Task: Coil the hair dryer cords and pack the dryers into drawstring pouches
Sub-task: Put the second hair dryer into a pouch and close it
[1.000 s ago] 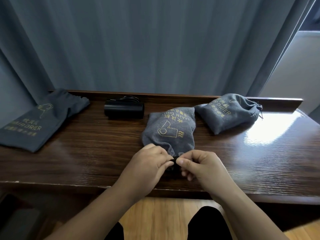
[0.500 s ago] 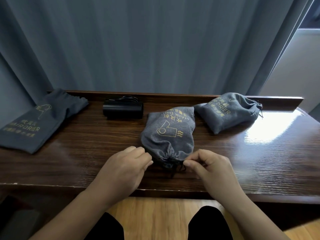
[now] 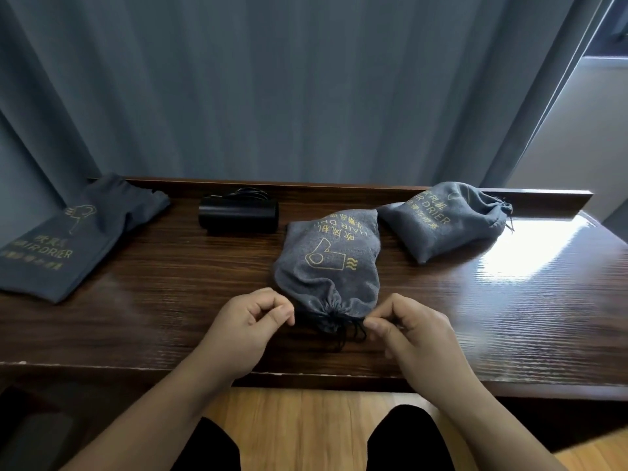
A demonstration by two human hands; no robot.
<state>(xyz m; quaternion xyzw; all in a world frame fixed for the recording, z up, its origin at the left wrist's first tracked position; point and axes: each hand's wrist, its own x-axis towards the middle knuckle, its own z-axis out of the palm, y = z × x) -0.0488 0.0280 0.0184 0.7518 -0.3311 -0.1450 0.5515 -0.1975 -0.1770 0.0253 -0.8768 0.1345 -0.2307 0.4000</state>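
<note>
A filled grey drawstring pouch with a yellow dryer print lies in the middle of the wooden table, its gathered mouth toward me. My left hand pinches the black drawstring at the mouth's left side. My right hand pinches the same cord on the right. A second filled pouch, mouth cinched, lies at the back right. A black hair dryer with its cord coiled behind it sits at the back centre. An empty flat pouch lies at the far left.
The dark wooden table has a raised lip along its back edge, with grey curtains hanging behind. Bright window glare falls on the table's right end. My knees show below the front edge over a light wooden floor.
My hands were together at the pouch mouth; they have moved apart to either side, drawing the cord out, and the mouth is now gathered tight.
</note>
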